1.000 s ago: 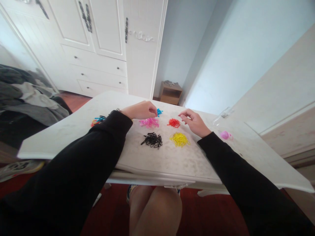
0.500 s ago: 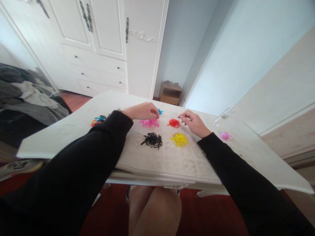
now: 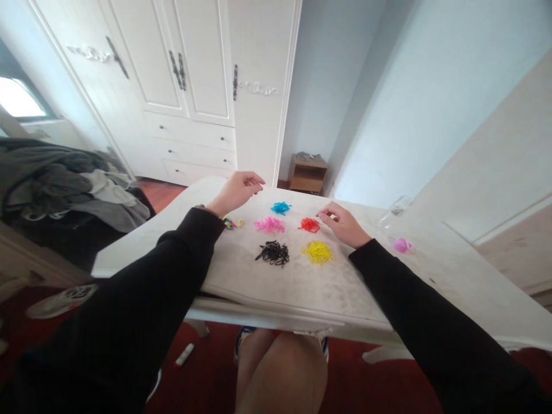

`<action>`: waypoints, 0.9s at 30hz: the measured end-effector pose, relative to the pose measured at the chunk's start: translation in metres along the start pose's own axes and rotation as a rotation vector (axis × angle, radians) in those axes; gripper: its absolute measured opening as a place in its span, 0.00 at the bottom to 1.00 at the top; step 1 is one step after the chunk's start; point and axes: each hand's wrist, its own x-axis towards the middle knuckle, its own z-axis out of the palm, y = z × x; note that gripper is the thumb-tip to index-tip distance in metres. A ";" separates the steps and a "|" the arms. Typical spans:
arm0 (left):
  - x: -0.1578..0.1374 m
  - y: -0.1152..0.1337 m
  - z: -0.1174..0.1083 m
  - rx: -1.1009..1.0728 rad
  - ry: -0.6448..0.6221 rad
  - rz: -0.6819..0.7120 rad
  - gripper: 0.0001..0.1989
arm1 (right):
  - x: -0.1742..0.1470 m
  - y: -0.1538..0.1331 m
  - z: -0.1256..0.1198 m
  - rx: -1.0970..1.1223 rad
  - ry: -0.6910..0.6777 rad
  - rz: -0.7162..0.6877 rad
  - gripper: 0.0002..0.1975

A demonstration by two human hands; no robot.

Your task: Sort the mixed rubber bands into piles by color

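My left hand (image 3: 238, 190) is raised over the table, left of a pile of blue rubber bands (image 3: 281, 208). Its fingers are slightly bent and apart, with nothing visible in them. Fingertips drawn together, my right hand (image 3: 344, 223) rests just right of a pile of red rubber bands (image 3: 309, 225); what they hold, if anything, is too small to see. Pink rubber bands (image 3: 269, 225), black rubber bands (image 3: 273, 253) and yellow rubber bands (image 3: 318, 252) lie in separate piles. A mixed-colour pile of bands (image 3: 230, 223) is partly hidden behind my left wrist.
The white table (image 3: 276, 284) carries a clear plastic container (image 3: 394, 211) lying at the back right, beside a pink-purple object (image 3: 402, 245). A white wardrobe (image 3: 207, 75) and a small wooden cabinet (image 3: 308, 173) stand behind. Clothes (image 3: 73, 178) are heaped at the left.
My left hand has moved up and left, away from the pink and blue piles, and its fingers have opened. My right hand stays beside the red pile. The view has shifted left.
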 end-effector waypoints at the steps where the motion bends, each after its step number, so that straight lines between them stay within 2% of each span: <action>1: -0.007 0.000 -0.009 0.031 -0.016 -0.025 0.11 | 0.000 0.000 0.000 -0.007 0.003 -0.013 0.12; 7: -0.054 -0.011 -0.060 0.416 -0.150 -0.082 0.13 | 0.002 0.002 0.000 -0.012 -0.003 -0.082 0.11; 11: -0.070 -0.018 -0.071 0.443 -0.247 -0.109 0.17 | 0.002 0.002 -0.001 -0.024 0.003 -0.090 0.11; 15: -0.079 -0.016 -0.074 0.428 -0.354 -0.033 0.15 | 0.001 0.003 -0.002 -0.028 -0.001 -0.104 0.10; 23: -0.087 -0.030 -0.083 0.492 -0.283 0.026 0.12 | 0.000 0.003 0.000 -0.024 -0.027 -0.102 0.10; 27: -0.089 -0.028 -0.084 0.508 -0.270 0.023 0.11 | 0.001 0.002 0.000 -0.023 -0.045 -0.102 0.09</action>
